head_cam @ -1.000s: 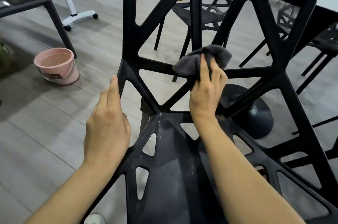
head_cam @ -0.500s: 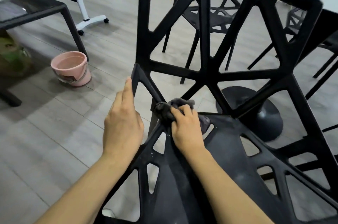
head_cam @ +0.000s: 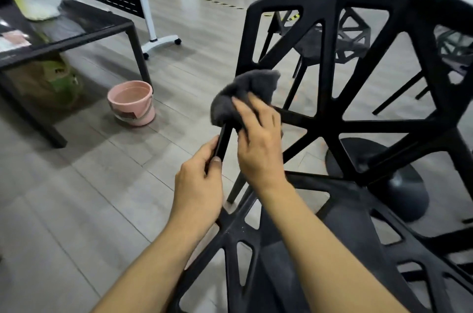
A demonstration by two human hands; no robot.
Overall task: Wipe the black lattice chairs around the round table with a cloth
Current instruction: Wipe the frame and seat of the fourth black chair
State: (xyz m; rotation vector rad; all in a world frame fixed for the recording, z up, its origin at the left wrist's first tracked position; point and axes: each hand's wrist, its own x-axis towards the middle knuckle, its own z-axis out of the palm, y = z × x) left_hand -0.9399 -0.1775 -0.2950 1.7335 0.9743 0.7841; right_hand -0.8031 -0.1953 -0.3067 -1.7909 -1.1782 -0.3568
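Note:
A black lattice chair (head_cam: 330, 128) fills the right half of the view, its backrest facing me and its seat below my arms. My right hand (head_cam: 258, 143) presses a bunched dark grey cloth (head_cam: 243, 92) against the left edge of the backrest, where the side bar meets a cross bar. My left hand (head_cam: 199, 182) grips that same side bar just below the cloth, thumb on the near face. A second black lattice chair (head_cam: 340, 41) stands behind, seen through the backrest.
A pink bucket (head_cam: 131, 103) stands on the wood floor to the left. A black low table (head_cam: 76, 28) with a plastic bag on it is at far left. A white wheeled stand (head_cam: 153, 41) is behind. The round table's black base (head_cam: 399, 184) sits at right.
My right hand has carried the cloth up from the seat's back corner to the left edge of the backrest. My left hand has closed round the side bar. The view has shifted left.

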